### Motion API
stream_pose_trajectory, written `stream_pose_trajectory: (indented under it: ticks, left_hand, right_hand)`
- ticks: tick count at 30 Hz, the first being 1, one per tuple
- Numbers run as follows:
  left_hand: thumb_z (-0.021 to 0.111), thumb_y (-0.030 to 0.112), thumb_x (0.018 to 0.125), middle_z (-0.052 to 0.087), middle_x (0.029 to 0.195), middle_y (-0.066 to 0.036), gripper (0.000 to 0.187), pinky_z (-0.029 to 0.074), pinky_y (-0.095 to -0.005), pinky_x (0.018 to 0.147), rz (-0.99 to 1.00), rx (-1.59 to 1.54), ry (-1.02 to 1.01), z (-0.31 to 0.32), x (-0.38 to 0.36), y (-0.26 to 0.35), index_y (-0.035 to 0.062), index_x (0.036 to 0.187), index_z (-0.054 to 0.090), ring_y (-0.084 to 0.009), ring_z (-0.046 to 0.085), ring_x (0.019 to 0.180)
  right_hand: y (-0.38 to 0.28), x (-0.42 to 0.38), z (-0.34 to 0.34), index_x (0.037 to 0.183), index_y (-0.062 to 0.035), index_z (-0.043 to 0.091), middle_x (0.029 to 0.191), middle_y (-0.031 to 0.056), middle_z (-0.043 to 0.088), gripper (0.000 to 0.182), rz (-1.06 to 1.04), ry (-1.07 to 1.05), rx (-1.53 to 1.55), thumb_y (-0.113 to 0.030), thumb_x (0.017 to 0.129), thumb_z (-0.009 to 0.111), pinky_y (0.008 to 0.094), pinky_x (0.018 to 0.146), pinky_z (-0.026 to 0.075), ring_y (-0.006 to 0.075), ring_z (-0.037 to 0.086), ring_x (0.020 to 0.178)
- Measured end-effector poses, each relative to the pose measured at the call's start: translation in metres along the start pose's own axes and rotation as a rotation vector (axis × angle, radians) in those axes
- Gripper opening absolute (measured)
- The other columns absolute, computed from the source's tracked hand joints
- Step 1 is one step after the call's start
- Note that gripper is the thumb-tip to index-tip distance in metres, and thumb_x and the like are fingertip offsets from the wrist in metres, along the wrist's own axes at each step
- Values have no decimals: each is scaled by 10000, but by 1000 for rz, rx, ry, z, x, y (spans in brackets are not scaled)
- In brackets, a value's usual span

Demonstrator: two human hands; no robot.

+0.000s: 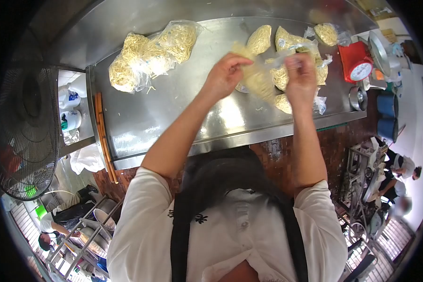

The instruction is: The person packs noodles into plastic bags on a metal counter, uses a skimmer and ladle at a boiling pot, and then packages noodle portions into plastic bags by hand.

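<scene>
A clear bag of pale noodles (259, 81), smeared by motion, hangs between my two hands above the steel table (174, 101). My left hand (227, 74) is at its left side, fingers curled and pinched at the plastic. My right hand (300, 75), also blurred, is closed on the plastic end at the right. Several filled noodle bags (259, 40) lie behind and beneath my right hand. At the table's left lie large open-looking bags of loose noodles (177, 41), their plastic crumpled.
A red scale (355, 61) and a round metal tin (357, 97) sit at the table's right end. Wooden rods (103, 136) lean along the left edge, near a large fan (28, 131). Other people work at far lower left (70, 218) and far right (402, 169).
</scene>
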State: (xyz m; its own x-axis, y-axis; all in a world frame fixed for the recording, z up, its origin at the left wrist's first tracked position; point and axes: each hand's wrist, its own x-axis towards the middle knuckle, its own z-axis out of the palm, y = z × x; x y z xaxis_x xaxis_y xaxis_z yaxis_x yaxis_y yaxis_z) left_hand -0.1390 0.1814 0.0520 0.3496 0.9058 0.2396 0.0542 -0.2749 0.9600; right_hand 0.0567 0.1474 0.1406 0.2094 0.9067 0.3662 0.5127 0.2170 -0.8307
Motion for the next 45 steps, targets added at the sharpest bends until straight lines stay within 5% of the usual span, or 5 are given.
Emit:
stream_pose_trajectory:
  ticks: [11, 24, 33, 40, 45]
  left_hand:
    - [763, 363, 813, 552, 1299, -229, 678, 452, -468, 981, -545, 1229, 176, -182, 84, -159, 64, 1359, 493, -383, 513, 1212]
    - [675, 147, 924, 701, 911, -31, 155, 493, -276, 835, -144, 100, -169, -134, 28, 29, 19, 1011, 687, -92, 609, 896]
    - [846, 165, 728, 400, 1476, -160, 1064, 275, -423, 1162, -185, 55, -28, -49, -95, -55, 85, 1542, 164, -318, 289, 1440]
    - [740, 103, 713, 617, 1220, -160, 358, 297, -456, 1140, 414, 639, 38, -37, -55, -3, 93, 1062, 666, -373, 455, 1321]
    - [684, 71, 721, 678, 1016, -150, 222, 417, -483, 921, -25, 592, 50, -31, -55, 0, 81, 934, 623, -352, 618, 1025]
  right_hand:
    - [73, -114, -9, 949, -1, 656, 822, 166, 676, 77, 190, -153, -331, -15, 878, 629, 331, 689, 524, 253, 670, 740]
    - [0, -44, 125, 1402, -8, 416, 1250, 253, 545, 777, -327, -125, -296, -200, 751, 797, 422, 1011, 432, 389, 528, 1170]
    - [56, -76, 141, 1229, -82, 613, 1154, 147, 645, 475, -217, -599, -111, -142, 766, 702, 375, 1005, 448, 311, 615, 1055]
    - [-15, -48, 68, 1291, -79, 560, 1213, 166, 606, 566, -153, -611, -122, -85, 751, 731, 434, 1030, 417, 389, 556, 1092]
    - [-23, -53, 74, 1430, -24, 372, 1226, 207, 584, 884, 107, -307, 113, -170, 689, 831, 485, 1018, 402, 394, 524, 1153]
